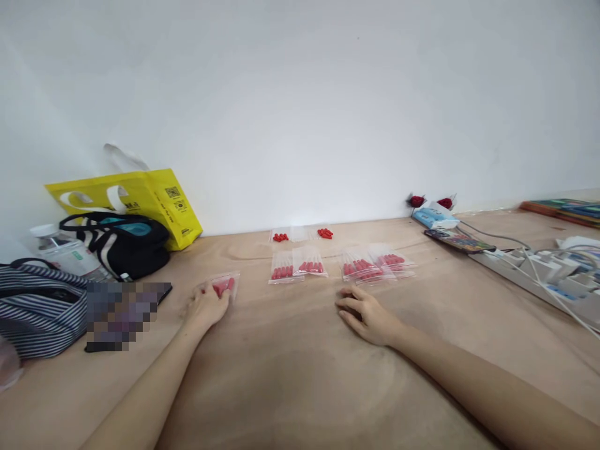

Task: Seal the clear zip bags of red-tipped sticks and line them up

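Note:
My left hand lies over a small clear bag with red pieces at the left of the brown-covered table, its fingers spread on the bag. My right hand rests on the table with its fingers apart and nothing in them. Just beyond it lie overlapping clear bags of red-ended sticks. Two more such bags overlap near the middle. Behind them, against the wall, are clear bags with red ends at the left and red ends at the right.
On the left stand a yellow bag, a black bag, a plastic bottle and a striped pouch. On the right are a blue packet, red roses, a power strip with cables and books.

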Motion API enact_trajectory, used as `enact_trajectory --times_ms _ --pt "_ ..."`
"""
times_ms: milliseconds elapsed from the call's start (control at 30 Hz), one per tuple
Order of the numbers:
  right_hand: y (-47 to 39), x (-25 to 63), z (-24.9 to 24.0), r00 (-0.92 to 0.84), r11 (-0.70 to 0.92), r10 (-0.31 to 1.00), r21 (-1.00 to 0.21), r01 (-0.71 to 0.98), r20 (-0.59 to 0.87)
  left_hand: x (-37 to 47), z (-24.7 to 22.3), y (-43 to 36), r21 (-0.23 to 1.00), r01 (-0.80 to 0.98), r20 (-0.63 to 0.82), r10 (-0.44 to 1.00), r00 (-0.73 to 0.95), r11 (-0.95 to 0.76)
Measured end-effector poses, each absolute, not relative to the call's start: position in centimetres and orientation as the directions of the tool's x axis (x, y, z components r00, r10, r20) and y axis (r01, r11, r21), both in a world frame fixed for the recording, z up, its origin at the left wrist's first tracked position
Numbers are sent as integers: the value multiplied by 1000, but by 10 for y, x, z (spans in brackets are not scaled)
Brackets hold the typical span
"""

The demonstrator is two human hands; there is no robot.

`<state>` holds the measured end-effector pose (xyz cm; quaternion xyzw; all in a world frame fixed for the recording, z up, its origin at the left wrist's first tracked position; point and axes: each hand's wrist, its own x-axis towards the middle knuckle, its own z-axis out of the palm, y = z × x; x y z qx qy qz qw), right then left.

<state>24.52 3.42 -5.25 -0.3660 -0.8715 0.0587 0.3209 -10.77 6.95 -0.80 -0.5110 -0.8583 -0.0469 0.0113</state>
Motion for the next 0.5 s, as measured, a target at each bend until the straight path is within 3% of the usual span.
enact_trajectory --times_ms 300,400,500 --pt "39 245 -55 -537 738 657 -302 604 529 -102 -6 70 -171 946 199 950 -239 274" --pt "40 245 -55 -539 742 651 -300 599 534 -98 5 65 -179 951 255 946 -201 251" --pt "40 245 -55 -539 752 636 -289 592 552 -88 15 55 -126 975 459 882 -106 182"
